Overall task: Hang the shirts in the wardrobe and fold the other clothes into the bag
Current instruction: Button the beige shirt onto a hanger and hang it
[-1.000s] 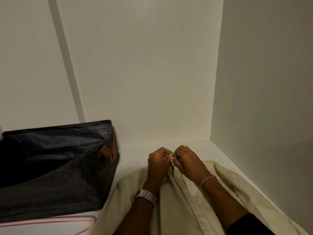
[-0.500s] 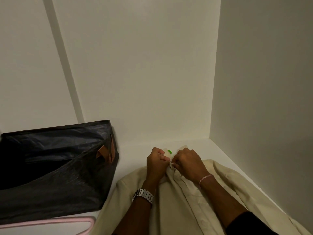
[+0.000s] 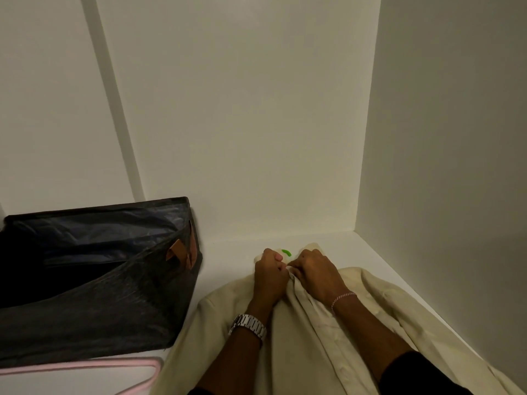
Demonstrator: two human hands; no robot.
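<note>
We are looking down at a cream button-front cotton shirt [image 3: 328,337] spread flat on the white wardrobe shelf [image 3: 228,258], its collar pointing away from us toward the back corner. We judge the task to be at an early stage: this shirt is not yet on a hanger, and the thin pink hanger [image 3: 85,364] lies unused on the shelf at our lower left. The dark, open-topped woven storage bag with tan leather tabs [image 3: 94,280] stands to the left, just beside the shirt; we cannot tell whether anything is folded inside.

Our left hand [image 3: 269,273] and right hand [image 3: 316,273] meet at the collar, knuckles almost touching. Both sets of fingers [image 3: 275,256] are curled tight, pinching the cream fabric at the neck opening, apparently working the top button. A small green mark [image 3: 286,252] shows just beyond them.
</note>
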